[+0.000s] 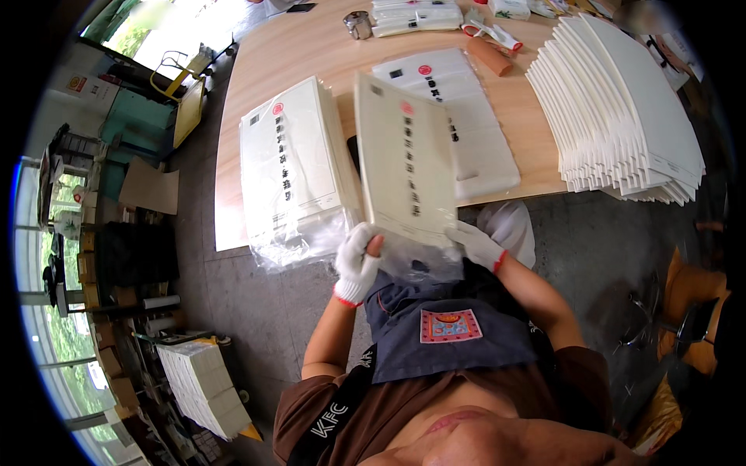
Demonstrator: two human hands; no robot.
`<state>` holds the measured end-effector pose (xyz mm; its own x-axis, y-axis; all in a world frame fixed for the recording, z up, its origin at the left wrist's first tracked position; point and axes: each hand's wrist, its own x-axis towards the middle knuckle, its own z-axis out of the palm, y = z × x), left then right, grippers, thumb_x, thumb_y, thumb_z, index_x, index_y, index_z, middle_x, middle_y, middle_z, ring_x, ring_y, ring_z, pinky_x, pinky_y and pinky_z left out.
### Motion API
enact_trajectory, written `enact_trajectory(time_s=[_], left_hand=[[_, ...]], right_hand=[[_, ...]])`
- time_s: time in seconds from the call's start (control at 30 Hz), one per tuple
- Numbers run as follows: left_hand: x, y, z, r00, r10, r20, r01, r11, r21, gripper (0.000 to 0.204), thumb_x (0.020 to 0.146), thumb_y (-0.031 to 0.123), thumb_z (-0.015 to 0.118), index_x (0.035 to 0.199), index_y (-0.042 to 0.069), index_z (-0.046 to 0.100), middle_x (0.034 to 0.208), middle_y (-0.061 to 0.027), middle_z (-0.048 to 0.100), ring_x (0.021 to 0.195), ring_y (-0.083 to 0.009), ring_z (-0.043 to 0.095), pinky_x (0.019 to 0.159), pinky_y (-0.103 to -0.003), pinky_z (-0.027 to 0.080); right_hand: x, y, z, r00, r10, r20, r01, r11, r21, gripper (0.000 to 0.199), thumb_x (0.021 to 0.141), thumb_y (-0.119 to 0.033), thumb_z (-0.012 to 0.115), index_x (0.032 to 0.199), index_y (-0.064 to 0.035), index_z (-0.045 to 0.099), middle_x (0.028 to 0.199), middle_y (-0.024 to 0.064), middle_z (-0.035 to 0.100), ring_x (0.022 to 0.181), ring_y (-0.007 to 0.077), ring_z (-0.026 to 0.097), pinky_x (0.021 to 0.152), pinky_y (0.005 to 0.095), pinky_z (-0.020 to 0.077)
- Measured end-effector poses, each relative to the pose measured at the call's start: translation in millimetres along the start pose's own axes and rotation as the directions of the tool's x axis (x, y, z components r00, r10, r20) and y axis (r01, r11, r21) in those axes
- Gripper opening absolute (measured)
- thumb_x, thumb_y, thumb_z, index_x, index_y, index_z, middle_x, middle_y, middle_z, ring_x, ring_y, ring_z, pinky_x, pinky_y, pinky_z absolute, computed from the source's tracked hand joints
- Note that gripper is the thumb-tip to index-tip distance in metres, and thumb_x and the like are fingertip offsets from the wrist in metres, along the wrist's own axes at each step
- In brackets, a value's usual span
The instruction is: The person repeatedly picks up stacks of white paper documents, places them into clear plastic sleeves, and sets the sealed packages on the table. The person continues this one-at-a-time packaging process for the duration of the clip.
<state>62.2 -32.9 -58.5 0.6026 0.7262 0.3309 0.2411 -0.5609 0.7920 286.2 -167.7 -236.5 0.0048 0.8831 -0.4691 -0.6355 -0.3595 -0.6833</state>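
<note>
A cream paper packet [396,175], with dark vertical print, a red round mark and clear plastic at its lower end, stands tilted up at the table's front edge. White knit gloves with red cuffs cover my hands, and the left thumb is bare. My left hand [357,264] is closed on the packet's lower left corner. At the lower right corner my right hand [478,247] grips the packet's edge, its fingertips partly hidden. Left of it lies a thick pile of similar packets in clear plastic [287,167]. Behind it are flat printed plastic bags [486,136], partly covered.
A large fanned stack of cream paper [614,116] fills the table's right side. Towards the back lie an orange-brown block [489,57], a roll of tape [357,25], a red-and-white glove [493,31] and bundled plastic bags [416,17]. White plastic [509,229] hangs below the front edge.
</note>
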Motion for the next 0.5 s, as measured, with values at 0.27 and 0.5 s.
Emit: enact_trajectory(time_s=[0.27,0.5], left_hand=[[11,-51,-142,0.735,-0.197,-0.649,-0.016,0.952,-0.307,0.013,0.096,0.012,0.048,0.095,0.006,0.059,0.075,-0.0014,0.058,0.052,-0.0042,0.046,0.041,-0.019,0.036],[-62,-202,-118,0.478,-0.567,-0.671,0.299,0.823,-0.483,0.042,0.094,0.046,0.052,0.105,0.006,0.062,0.071,0.0035,0.053,0.058,-0.0069,0.046,0.048,-0.026,0.04]], right_hand=[[120,-96,159,0.959,-0.174,0.222,0.26,0.851,-0.455,0.034,0.09,-0.039,0.061,0.086,-0.0061,0.055,0.072,0.0021,0.055,0.057,0.0106,0.054,0.051,0.0272,0.0435],[118,-79,190,0.94,-0.333,0.069,0.217,0.43,-0.876,0.044,0.081,-0.044,0.065,0.088,-0.0016,0.055,0.073,0.0168,0.063,0.063,0.0277,0.064,0.064,0.0396,0.0481]])
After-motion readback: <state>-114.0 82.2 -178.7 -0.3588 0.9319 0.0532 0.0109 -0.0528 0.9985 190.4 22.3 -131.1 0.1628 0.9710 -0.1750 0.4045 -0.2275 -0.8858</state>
